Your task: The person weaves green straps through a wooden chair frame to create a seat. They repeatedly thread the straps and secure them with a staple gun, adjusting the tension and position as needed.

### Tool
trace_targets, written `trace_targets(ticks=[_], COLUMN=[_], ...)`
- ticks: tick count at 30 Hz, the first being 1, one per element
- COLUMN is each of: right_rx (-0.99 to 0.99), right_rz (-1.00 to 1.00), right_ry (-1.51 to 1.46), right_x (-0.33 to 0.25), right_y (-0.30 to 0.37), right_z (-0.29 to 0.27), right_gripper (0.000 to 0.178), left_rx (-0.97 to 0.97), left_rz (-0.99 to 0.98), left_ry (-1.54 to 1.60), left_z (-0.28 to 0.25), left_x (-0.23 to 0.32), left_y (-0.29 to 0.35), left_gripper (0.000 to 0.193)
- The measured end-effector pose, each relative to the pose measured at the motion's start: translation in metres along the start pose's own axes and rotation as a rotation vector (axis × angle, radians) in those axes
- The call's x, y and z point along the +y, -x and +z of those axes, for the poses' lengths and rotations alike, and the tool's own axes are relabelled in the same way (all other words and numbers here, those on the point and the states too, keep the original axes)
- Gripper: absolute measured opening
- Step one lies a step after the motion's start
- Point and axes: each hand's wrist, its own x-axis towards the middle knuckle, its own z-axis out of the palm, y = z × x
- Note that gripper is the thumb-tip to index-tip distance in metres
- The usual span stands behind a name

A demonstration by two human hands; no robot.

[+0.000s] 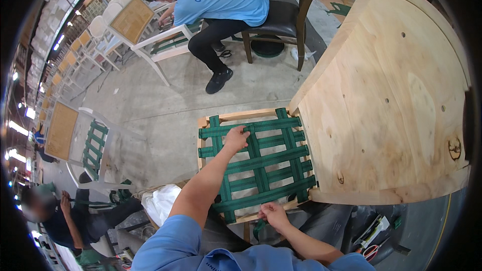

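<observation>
A chair seat frame of pale wood (pixel 202 158) lies before me, crossed by woven green webbing straps (pixel 266 160). At the far side, my left hand (pixel 237 138) is closed, its fingertips at the far end of the middle lengthwise strap (pixel 254 146). My right hand (pixel 273 215) is closed at the near rail, where the same strap comes over the edge. A loose green strap end (pixel 258 230) hangs just below it. The fingers partly hide what they grip. A broad plywood chair back (pixel 386 95) rises from the seat's right side.
Red-handled scissors (pixel 370 252) and other tools lie at lower right. Ahead, a co-worker in a blue shirt (pixel 226 0) sits bent over a white chair frame (pixel 170 45). Another person (pixel 65 216) sits at lower left, near a white chair with green webbing (pixel 94 148).
</observation>
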Motion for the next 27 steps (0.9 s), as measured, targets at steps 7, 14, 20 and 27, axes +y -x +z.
trace_targets(ticks=[7,14,20,27], right_rx=[-0.089,-0.153,-0.183,-0.277], right_rz=[0.106,-0.119,0.001,-0.043], right_ry=[-0.053,-0.717,-1.066,-1.068], right_x=[-0.043,-0.172,-0.204,-0.206], right_y=[-0.01,-0.151,-0.193,-0.206], right_z=[0.014,0.056,0.079,0.055], right_gripper=[0.025,0.045,0.06,0.056], left_rx=[0.185,0.092,0.145,-0.074], left_rz=[0.266,0.381,0.205,-0.098], left_ry=[-0.5,-0.443,-0.2,-0.117], left_z=[-0.003,0.001,-0.023,-0.014], left_x=[0.002,0.005,-0.022,0.019], left_y=[-0.014,-0.032,-0.051,-0.068], left_gripper=[0.027,0.026,0.026,0.026])
